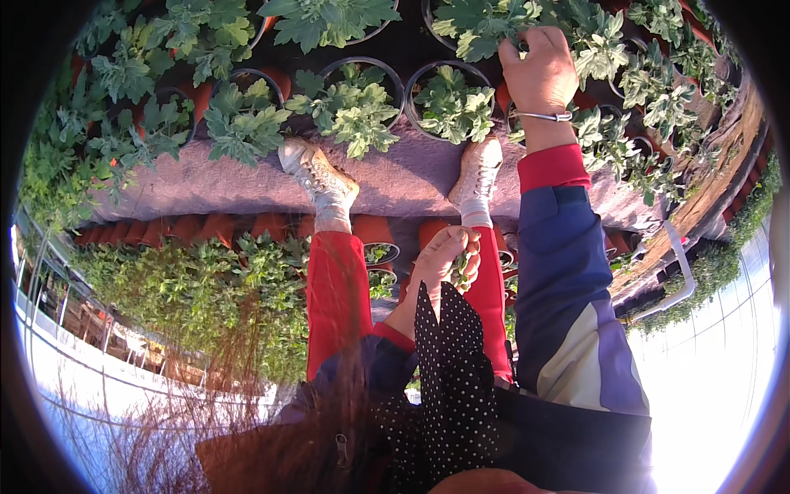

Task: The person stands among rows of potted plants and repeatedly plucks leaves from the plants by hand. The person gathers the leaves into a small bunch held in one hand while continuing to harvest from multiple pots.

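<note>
My right hand, with a metal bangle at the wrist, reaches into a leafy potted plant at the top. Its fingers are bent among the leaves, and the fingertips are partly hidden, so what they grip cannot be made out. Lower down, in front of my legs, my left hand is closed around some picked green sprigs. Nearest below the right hand stands a plant with pale green lobed leaves in a round plastic pot. Another similar plant grows in the pot to its left.
My shoes stand on a strip of fabric ground cover between two rows of pots. Behind me are reddish-brown pots and dense foliage. A white pipe and a wooden-looking edge run along the right.
</note>
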{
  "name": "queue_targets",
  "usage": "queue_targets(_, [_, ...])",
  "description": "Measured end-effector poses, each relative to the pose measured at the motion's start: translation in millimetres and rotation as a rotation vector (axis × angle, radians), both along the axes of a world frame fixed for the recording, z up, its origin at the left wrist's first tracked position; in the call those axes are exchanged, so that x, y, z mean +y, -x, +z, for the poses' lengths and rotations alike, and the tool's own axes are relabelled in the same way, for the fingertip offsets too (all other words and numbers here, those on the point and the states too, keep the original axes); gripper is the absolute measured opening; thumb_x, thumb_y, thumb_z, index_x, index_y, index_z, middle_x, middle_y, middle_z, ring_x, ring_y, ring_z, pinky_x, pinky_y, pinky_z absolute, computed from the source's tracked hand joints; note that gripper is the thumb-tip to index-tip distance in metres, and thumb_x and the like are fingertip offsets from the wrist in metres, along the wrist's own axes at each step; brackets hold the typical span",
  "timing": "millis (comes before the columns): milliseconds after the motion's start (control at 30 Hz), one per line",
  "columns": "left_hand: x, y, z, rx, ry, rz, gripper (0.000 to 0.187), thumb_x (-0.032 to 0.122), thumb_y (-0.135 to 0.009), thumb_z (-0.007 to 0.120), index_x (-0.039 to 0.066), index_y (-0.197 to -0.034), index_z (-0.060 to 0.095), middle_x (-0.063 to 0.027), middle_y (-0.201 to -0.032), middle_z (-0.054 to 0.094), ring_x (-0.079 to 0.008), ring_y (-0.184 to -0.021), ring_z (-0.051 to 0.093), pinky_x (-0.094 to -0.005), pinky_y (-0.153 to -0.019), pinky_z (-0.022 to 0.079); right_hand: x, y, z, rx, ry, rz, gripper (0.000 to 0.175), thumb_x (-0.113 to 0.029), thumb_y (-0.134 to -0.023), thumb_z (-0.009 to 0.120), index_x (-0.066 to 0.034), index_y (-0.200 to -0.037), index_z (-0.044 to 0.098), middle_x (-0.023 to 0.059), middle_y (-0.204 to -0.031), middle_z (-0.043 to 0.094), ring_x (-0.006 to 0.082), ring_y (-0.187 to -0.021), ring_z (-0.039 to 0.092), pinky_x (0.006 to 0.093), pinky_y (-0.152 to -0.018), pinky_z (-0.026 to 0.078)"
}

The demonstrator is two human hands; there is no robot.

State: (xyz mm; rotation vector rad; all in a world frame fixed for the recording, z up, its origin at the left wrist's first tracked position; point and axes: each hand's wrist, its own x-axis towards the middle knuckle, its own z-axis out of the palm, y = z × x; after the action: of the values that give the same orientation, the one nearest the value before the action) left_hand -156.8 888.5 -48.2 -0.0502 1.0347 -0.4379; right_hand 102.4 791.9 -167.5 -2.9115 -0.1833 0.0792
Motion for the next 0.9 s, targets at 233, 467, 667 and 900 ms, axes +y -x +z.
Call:
queue_targets(233, [1.8, -4.8, 6.8, 0.047, -0.022, -0.01, 0.019, 0.02, -0.096, 0.056, 0.003, -0.104, 0.06, -0.0041, -0.082, 0.058, -0.012, -0.059, 0.056, -0.0233, -0.045, 0.045, 0.1, -2.0, -9.5, -0.001, -0.097, -0.045, 0.026, -0.027, -0.076, 0.061, -0.0089, -0.092, 0.07, 0.0086, -0.1, 0.065, 0.0311, -0.088, 0.064, 0.0415, -0.08, 0.052])
queue_targets(467, [9.5, -9.3, 7.7, 0.048, 0.033, 0.019, 0.018, 0.021, -0.092, 0.062, 0.003, -0.098, 0.058, -0.0049, -0.084, 0.058, -0.0128, -0.062, 0.055, -0.0251, -0.05, 0.044, -2.4, -3.0, -6.9, 0.005, -0.292, -0.138, 0.019, -0.022, -0.078, 0.063, -0.0084, -0.09, 0.069, 0.0092, -0.094, 0.064, 0.0299, -0.089, 0.062, 0.0397, -0.078, 0.051])
queue_targets(667, [23.1, -24.3, 1.9, 0.061, -0.094, 0.072, 0.02, 0.023, -0.094, 0.06, 0.004, -0.097, 0.059, -0.0035, -0.084, 0.057, -0.0119, -0.059, 0.055, -0.0238, -0.044, 0.044, -4.9, 21.6, 51.7, 0.2, -0.948, -0.627, 0.016, -0.015, -0.093, 0.056, 0.0002, -0.095, 0.059, 0.0088, -0.087, 0.065, 0.0135, -0.065, 0.055, 0.0258, -0.064, 0.047])
queue_targets(900, [35.9, -39.2, 1.6, 0.077, -0.16, 0.153, 0.019, 0.024, -0.093, 0.061, 0.005, -0.096, 0.06, -0.0038, -0.082, 0.058, -0.0128, -0.06, 0.055, -0.026, -0.048, 0.045, 31.3, 55.9, 98.7, 0.746, -1.438, -0.912, 0.013, -0.009, -0.093, 0.055, -0.0007, -0.102, 0.06, 0.0048, -0.079, 0.058, 0.0094, -0.062, 0.052, 0.0244, -0.063, 0.05])
